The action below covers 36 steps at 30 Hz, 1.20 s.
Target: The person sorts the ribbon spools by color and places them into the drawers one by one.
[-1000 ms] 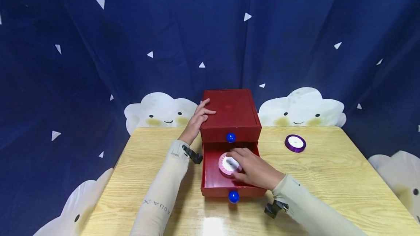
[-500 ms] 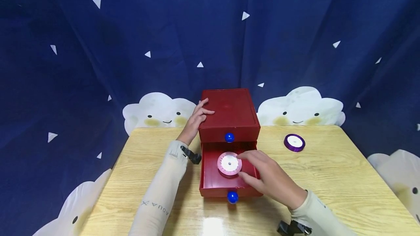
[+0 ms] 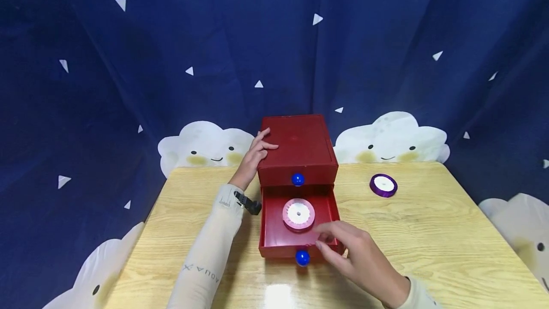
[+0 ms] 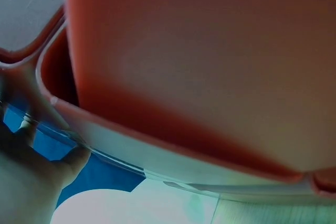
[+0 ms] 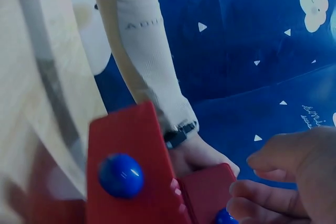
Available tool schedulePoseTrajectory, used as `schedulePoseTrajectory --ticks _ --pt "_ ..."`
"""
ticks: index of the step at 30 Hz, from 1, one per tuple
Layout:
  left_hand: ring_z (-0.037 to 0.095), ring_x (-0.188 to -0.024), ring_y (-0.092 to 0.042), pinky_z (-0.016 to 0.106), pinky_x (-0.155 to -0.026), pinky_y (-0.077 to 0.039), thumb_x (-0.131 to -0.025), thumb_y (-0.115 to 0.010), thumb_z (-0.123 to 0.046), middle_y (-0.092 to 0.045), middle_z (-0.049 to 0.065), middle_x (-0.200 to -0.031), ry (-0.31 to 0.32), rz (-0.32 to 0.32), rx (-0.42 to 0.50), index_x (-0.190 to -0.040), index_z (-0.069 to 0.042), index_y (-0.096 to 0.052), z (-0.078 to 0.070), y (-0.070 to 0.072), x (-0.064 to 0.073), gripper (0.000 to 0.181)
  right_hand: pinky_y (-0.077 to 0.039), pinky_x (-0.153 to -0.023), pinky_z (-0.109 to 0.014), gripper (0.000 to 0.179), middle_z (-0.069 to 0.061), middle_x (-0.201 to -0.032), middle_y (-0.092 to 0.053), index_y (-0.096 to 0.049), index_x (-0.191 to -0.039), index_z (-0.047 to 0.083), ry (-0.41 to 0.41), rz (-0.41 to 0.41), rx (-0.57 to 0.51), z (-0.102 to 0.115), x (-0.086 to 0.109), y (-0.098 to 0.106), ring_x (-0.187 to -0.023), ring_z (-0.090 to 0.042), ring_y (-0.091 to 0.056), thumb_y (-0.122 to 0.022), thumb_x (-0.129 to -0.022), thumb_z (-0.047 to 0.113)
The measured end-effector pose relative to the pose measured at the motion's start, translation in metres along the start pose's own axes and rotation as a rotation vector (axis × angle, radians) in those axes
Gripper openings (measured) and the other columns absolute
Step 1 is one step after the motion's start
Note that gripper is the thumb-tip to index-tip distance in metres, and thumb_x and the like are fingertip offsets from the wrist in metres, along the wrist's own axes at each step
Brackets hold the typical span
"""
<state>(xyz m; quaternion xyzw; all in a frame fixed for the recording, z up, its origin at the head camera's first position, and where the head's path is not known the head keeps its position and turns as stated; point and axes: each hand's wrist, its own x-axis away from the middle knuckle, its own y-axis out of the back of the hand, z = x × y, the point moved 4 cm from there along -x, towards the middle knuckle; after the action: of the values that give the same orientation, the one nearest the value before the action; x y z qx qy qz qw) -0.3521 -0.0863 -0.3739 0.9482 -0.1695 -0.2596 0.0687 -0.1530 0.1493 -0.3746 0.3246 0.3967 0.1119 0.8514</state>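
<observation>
A red two-drawer box (image 3: 296,139) stands on the table with its lower drawer (image 3: 272,237) pulled out. Inside that drawer lies a pink ribbon spool (image 3: 299,214) with a white face. My left hand (image 3: 252,160) rests against the box's left side, fingers extended over its top edge. Over the drawer's front right corner is my right hand (image 3: 359,257), thumb and fingers loosely bent with nothing between them. The drawer's blue knob (image 3: 302,258) sits just left of the right thumb. In the right wrist view the right hand (image 5: 294,177) appears beside the drawer front (image 5: 128,135).
A purple ribbon spool (image 3: 383,185) lies on the wooden table (image 3: 429,232), right of the box. The upper drawer, with its own blue knob (image 3: 298,179), is closed. Behind the table hangs a dark blue curtain (image 3: 231,37) with white triangles and clouds.
My right hand has let go of the pink spool and drawn back toward the drawer's front right corner. The spool stays in the drawer; my left hand keeps its place on the box.
</observation>
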Motion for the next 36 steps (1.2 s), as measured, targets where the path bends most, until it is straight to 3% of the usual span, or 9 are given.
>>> schedulePoseTrajectory --ticks 6,12,23,28,36 --pt "0.020 -0.148 0.002 0.050 -0.116 0.000 -0.094 -0.037 -0.002 -0.020 0.014 -0.158 0.011 0.000 -0.002 -0.122 0.010 -0.059 0.000 0.001 0.000 0.037 -0.047 -0.055 -0.016 0.025 0.016 -0.093 -0.064 -0.063 -0.107 0.028 -0.131 0.090 -0.083 0.001 0.016 -0.013 -0.071 0.003 -0.054 -0.073 -0.086 0.020" --pt "0.021 -0.148 0.002 0.050 -0.116 0.000 -0.094 -0.036 -0.001 -0.021 0.015 -0.158 0.010 -0.011 -0.007 -0.121 0.011 -0.059 0.001 0.003 0.002 0.037 -0.047 -0.053 -0.017 0.015 0.014 -0.091 -0.066 -0.064 -0.106 0.023 -0.183 0.156 -0.170 -0.005 0.033 -0.030 -0.069 0.003 -0.055 -0.067 -0.091 0.024" --pt "0.021 -0.148 0.002 0.049 -0.116 0.000 -0.095 -0.036 -0.001 -0.021 0.015 -0.158 0.007 -0.010 -0.013 -0.121 0.010 -0.059 0.002 0.002 0.001 0.036 -0.047 -0.052 -0.019 0.028 0.015 -0.096 -0.068 -0.059 -0.120 0.029 -0.369 0.301 -0.203 -0.017 0.047 -0.050 -0.070 0.002 -0.056 -0.059 -0.094 0.039" --pt "0.022 -0.148 0.002 0.050 -0.116 0.000 -0.094 -0.037 -0.001 -0.021 0.014 -0.158 0.018 -0.011 -0.007 -0.121 0.009 -0.060 0.002 0.001 0.002 0.037 -0.048 -0.053 -0.019 0.033 0.017 -0.091 -0.066 -0.058 -0.124 0.029 -0.379 0.333 -0.230 -0.020 0.049 -0.055 -0.066 0.001 -0.056 -0.060 -0.093 0.041" --pt "0.022 -0.148 0.002 0.049 -0.116 0.000 -0.094 -0.036 -0.001 -0.021 0.016 -0.158 0.008 -0.006 -0.007 -0.120 0.010 -0.059 0.000 0.000 0.001 0.037 -0.048 -0.053 -0.020 0.035 0.013 -0.083 -0.062 -0.059 -0.125 0.028 -0.361 0.276 -0.244 -0.021 0.050 -0.062 -0.064 0.000 -0.054 -0.062 -0.092 0.038"
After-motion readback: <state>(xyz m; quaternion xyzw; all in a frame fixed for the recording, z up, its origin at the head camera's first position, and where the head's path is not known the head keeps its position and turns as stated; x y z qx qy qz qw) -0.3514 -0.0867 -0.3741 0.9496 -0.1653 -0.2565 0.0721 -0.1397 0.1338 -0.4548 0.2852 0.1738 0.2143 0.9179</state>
